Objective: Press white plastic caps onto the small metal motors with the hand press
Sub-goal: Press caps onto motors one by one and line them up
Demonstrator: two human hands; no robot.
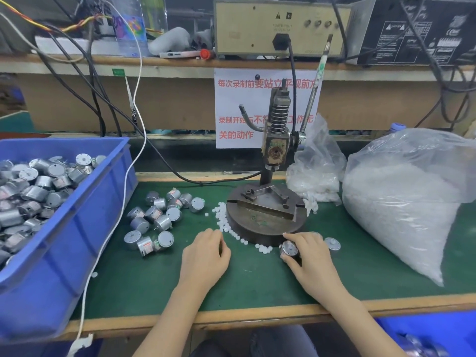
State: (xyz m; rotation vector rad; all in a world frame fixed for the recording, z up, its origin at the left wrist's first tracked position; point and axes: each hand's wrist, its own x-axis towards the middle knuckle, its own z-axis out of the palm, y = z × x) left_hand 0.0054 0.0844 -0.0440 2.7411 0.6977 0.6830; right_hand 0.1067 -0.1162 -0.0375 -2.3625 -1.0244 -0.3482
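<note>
The right hand (pixel 307 256) grips a motor (pixel 289 249) on the green mat (pixel 257 282), just in front of the hand press (pixel 266 212) base. The left hand (pixel 206 251) rests curled beside the loose white caps (pixel 226 226) ringing that base; whether it holds one cannot be determined.

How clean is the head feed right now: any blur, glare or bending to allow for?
Head view: wide-angle bending curves the shelf edge and blue bin; right hand and the motor it grips look slightly soft; light even, mild sheen on the plastic bag.
</note>
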